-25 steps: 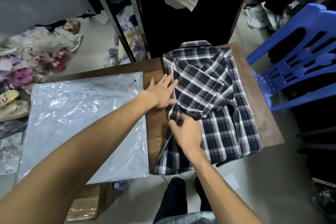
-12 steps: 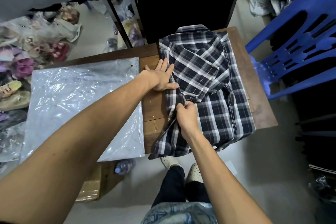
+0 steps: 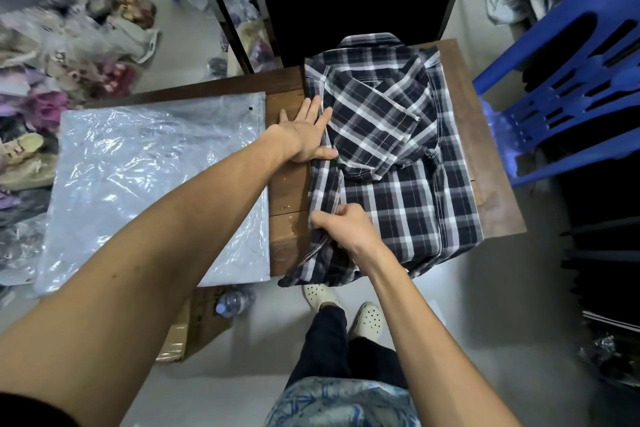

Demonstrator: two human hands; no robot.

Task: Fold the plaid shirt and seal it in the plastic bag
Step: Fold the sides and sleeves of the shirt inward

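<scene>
The dark blue and white plaid shirt [image 3: 398, 156] lies partly folded on the right half of the wooden table [image 3: 285, 184], collar at the far edge, hem hanging over the near edge. My left hand [image 3: 304, 135] lies flat with fingers spread on the shirt's left folded edge. My right hand [image 3: 346, 227] pinches the lower left edge of the shirt near the table's front. The clear plastic bag [image 3: 156, 177] lies flat and empty on the left half of the table, apart from the shirt.
A blue plastic chair [image 3: 568, 80] stands close to the table's right side. A water bottle [image 3: 232, 302] and a cardboard box [image 3: 194, 326] sit on the floor under the table's front. Piles of bagged goods [image 3: 52, 90] cover the floor at left. My feet [image 3: 346, 305] are near the table's front.
My right hand has slid down the shirt's left edge toward the near end, gripping the fabric. My left hand has stayed flat on the upper left edge.
</scene>
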